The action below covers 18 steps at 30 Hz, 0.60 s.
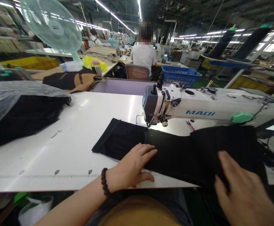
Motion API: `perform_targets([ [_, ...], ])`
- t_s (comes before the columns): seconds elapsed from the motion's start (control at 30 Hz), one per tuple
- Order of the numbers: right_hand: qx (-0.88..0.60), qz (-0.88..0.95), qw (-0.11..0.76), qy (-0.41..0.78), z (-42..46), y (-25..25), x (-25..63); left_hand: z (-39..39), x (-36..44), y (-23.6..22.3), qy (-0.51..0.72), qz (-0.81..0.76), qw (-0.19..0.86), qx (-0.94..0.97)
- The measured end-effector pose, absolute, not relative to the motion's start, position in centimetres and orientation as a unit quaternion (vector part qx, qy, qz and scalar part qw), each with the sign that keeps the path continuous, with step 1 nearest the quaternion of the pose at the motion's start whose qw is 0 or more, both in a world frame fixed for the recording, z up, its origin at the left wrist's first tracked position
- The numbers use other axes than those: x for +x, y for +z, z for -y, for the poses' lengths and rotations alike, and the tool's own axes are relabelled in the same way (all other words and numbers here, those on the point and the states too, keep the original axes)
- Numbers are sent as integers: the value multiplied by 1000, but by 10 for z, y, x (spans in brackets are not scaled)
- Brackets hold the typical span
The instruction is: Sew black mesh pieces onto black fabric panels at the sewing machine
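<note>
Across the foreground the broad white worktable (80, 144) is stretching, ruler marks running along its near edge. The white-and-grey MAQI sewing machine (198, 106) is reaching from centre view to three o'clock. The long black fabric piece (174, 153) is lying with its far edge at the needle, spreading toward four o'clock. There, the blurred right hand (242, 185) is showing thumb and fingers apart; contact, I can't tell. At six o'clock the left hand (134, 164) is resting on the fabric, fingers loosely spread, a dark beaded bracelet (104, 182) circling its wrist.
</note>
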State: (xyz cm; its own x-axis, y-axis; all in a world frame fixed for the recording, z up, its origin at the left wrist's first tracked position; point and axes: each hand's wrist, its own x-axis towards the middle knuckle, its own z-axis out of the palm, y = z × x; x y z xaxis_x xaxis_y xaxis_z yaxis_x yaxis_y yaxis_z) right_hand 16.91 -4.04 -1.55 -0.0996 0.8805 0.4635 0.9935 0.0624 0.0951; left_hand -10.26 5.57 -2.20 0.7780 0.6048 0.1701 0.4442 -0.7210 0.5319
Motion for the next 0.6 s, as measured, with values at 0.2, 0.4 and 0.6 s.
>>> perform_targets([
  [0.2, -644, 750, 82, -126, -70, -41, 101, -53, -107, -62, 97, -336, 85, 933],
  [0.4, -535, 835, 112, -58, -121, -61, 100, -51, -107, -68, 191, -306, 105, 927],
  [0.6, -519, 846, 119, -21, -115, -69, 104, -55, -105, -71, 283, -287, 151, 903],
])
